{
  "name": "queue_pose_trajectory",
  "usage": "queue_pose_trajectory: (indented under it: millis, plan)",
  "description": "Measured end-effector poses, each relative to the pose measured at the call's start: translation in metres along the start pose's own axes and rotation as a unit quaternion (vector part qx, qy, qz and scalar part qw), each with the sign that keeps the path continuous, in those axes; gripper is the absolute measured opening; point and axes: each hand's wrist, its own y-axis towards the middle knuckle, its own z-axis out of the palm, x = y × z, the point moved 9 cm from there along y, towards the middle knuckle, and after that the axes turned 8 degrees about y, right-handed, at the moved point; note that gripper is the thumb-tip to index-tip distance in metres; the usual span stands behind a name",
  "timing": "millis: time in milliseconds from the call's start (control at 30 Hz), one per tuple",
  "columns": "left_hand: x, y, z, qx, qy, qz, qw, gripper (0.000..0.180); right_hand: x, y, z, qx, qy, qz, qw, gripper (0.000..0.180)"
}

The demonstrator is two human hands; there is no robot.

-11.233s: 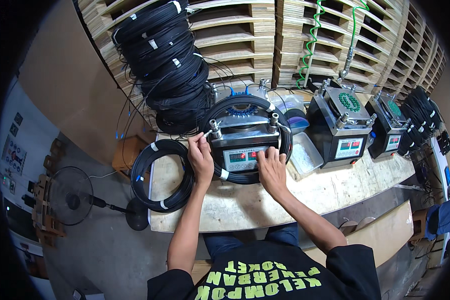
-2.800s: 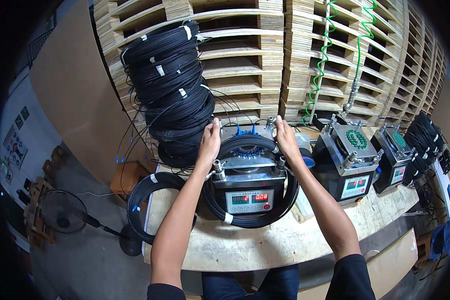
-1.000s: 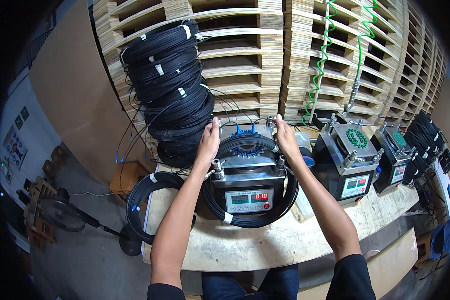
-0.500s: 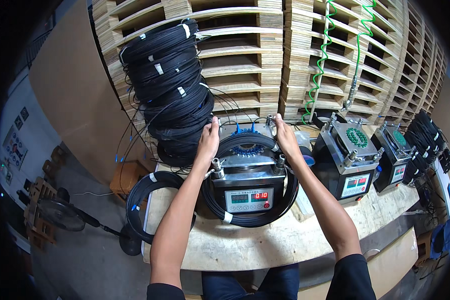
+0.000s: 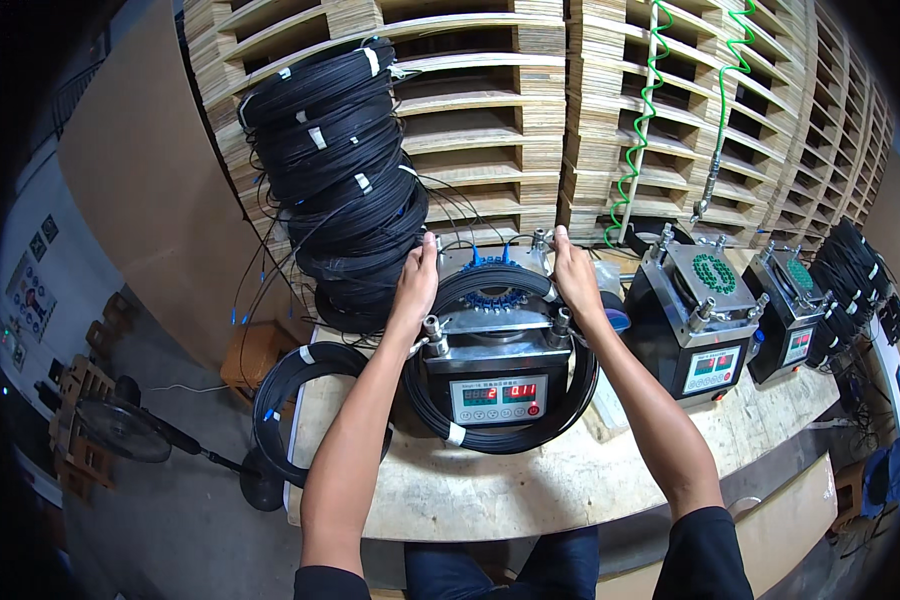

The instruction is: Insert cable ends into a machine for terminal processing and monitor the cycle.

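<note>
In front of me stands a black fibre polishing machine (image 5: 440, 372) with metal corner posts and a lit red display. Blue connectors (image 5: 490, 298) sit in a ring on its top plate. A coil of black cable (image 5: 500, 441) with white ties loops around the machine's front and over its top. My left hand (image 5: 417, 280) is closed at the far left corner post, thumb up. My right hand (image 5: 574, 275) is closed at the far right post (image 5: 542, 240), thumb pointing up. What the fingers of either hand grip is hidden behind the hands.
A tall stack of black cable coils (image 5: 340, 170) rises at the left rear; another coil (image 5: 268, 420) overhangs the table's left edge. Two similar machines (image 5: 712, 340) stand to the right on the wooden table (image 5: 450, 510). Green spiral air hoses (image 5: 638, 130) hang before stacked pallets (image 5: 465, 70).
My right hand has shifted very slightly rightward; my left stays in place. The machine's display reading has changed, and the tool on the hanging hose has swung a little right.
</note>
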Motion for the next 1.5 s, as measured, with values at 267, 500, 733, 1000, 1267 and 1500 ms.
queue_pose_trajectory:
  millis: [267, 500, 733, 1000, 1267, 1500]
  plan:
    - [0.004, 0.003, -0.001, 0.008, 0.022, -0.012, 1.0, 0.084, 0.002, -0.001, 0.008, 0.004, 0.078, -0.074, 0.994, 0.071]
    - [0.003, 0.005, -0.003, 0.005, 0.011, 0.018, 1.0, 0.082, -0.003, 0.003, 0.009, 0.01, 0.069, -0.053, 0.996, 0.069]
    - [-0.004, -0.003, -0.001, 0.015, 0.003, 0.013, 1.0, 0.081, 0.001, 0.0, 0.004, 0.005, -0.003, -0.019, 1.0, 0.072]
    - [-0.004, -0.004, 0.0, 0.021, 0.019, -0.003, 1.0, 0.082, -0.005, 0.004, 0.01, 0.02, 0.059, -0.062, 0.996, 0.071]
    - [0.01, 0.005, -0.004, -0.006, 0.028, -0.003, 1.0, 0.089, 0.008, -0.003, 0.011, 0.018, 0.039, -0.058, 0.997, 0.07]
    - [-0.004, 0.0, -0.001, 0.009, 0.021, 0.022, 1.0, 0.086, -0.006, 0.003, 0.006, 0.01, 0.023, -0.006, 1.0, 0.078]
